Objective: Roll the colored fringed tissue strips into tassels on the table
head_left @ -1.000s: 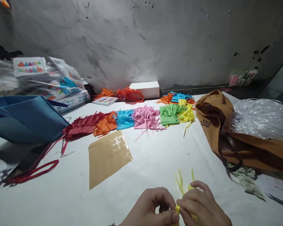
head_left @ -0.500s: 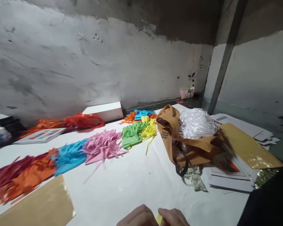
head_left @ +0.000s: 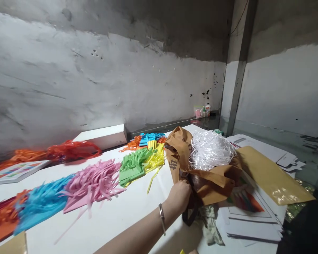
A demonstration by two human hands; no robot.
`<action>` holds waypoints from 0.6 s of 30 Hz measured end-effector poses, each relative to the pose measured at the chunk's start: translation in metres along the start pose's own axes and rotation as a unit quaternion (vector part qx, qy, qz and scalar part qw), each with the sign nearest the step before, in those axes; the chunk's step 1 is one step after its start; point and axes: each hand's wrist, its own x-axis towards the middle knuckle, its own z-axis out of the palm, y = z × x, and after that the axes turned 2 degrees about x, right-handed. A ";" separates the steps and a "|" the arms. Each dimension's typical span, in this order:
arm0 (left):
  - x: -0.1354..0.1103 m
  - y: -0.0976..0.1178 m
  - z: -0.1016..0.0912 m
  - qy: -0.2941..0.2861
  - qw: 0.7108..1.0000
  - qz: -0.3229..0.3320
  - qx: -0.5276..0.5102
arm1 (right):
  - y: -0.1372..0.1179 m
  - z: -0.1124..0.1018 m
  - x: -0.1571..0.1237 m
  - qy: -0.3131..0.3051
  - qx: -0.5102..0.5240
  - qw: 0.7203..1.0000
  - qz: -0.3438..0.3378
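Observation:
My left hand (head_left: 179, 195), with a metal bangle on its wrist, is closed at the front edge of a brown fabric bag (head_left: 217, 188). Its fingertips are hidden against the cloth. A bundle of shiny white string (head_left: 210, 150) bulges from the bag's mouth. Only a fingertip of my right hand (head_left: 193, 252) shows at the bottom edge, beside a small yellow piece (head_left: 182, 252) that looks pinched there. Fringed paper bundles lie left of the bag: yellow (head_left: 155, 162), green (head_left: 132, 171), pink (head_left: 95, 180) and blue (head_left: 42, 203).
A crumpled pale green cloth or paper (head_left: 210, 225) lies just before the bag. To the right are stacked printed sheets (head_left: 251, 225) and a golden-brown envelope (head_left: 272, 176). A white box (head_left: 103, 137) and red plastic bag (head_left: 71, 150) sit along the wall.
My left hand has left the yellow piece and reached forward to the brown bag. My right hand has dropped almost out of view. The camera has turned slightly right and upward.

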 end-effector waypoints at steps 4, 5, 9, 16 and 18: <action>0.007 -0.011 0.007 -0.022 1.000 -0.014 0.017 | 0.013 -0.005 0.010 -0.021 -0.008 0.999 -0.039; 0.005 -0.013 0.006 -0.024 1.000 -0.012 0.013 | 0.013 -0.014 0.006 -0.029 -0.006 0.998 -0.051; -0.004 -0.022 0.001 0.001 0.999 -0.001 -0.038 | 0.003 -0.050 0.001 -0.053 0.005 0.994 -0.095; -0.025 -0.022 -0.011 0.083 0.956 0.018 -0.280 | -0.028 -0.097 -0.013 -0.064 -0.012 0.989 -0.134; -0.042 -0.022 -0.018 0.089 0.925 -0.001 -0.370 | -0.037 -0.117 -0.037 -0.069 -0.018 0.988 -0.140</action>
